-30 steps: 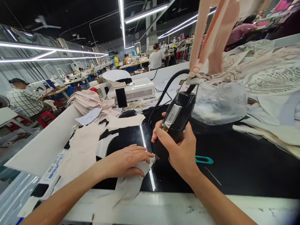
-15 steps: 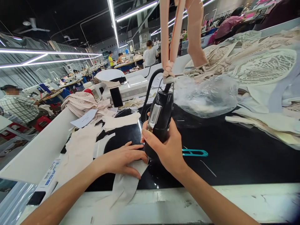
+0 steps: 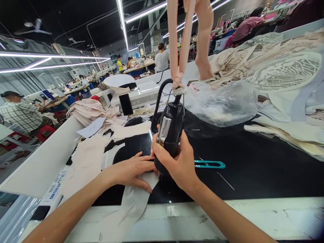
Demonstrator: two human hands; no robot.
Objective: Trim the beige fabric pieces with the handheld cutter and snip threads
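Observation:
My right hand (image 3: 177, 162) is wrapped round a black handheld electric tool (image 3: 170, 130), which stands nearly upright on the black work surface. A black cord leaves its top, where knotted peach fabric strips (image 3: 178, 79) hang down to it. The lower end of the tool is hidden behind my hand. My left hand (image 3: 134, 170) lies with its fingers spread on a piece of pale fabric (image 3: 136, 199), its fingertips close to the tool's base. That fabric drapes over the table's front edge. A teal plastic-handled tool (image 3: 210, 164) lies just right of my right hand.
More pale fabric pieces (image 3: 86, 160) lie left of my hands. A clear plastic bag (image 3: 220, 104) and heaps of lace fabric (image 3: 283, 72) take up the back right. Behind stand a white scale (image 3: 139, 96) and a dark phone (image 3: 126, 104). People sit at machines farther off.
The tool and my right hand have shifted slightly left, and the hanging strips have swung left too. My left hand stays on the fabric.

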